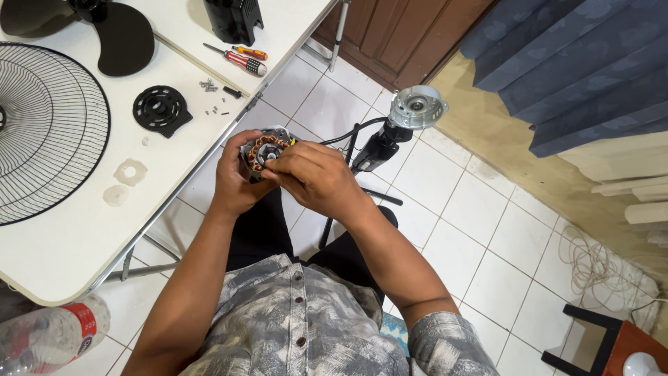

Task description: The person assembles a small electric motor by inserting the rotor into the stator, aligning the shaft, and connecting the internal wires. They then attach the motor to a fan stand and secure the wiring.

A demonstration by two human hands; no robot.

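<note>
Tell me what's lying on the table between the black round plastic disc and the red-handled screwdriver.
Small loose screws lie between the disc and the screwdriver, in the head view.

The single head camera looked steeply down from above the person's chest, close over the fan motor (266, 152) (held mid-frame). The white surface (69, 230) lay left of the motor, tiled floor (487, 230) right and below.
</note>
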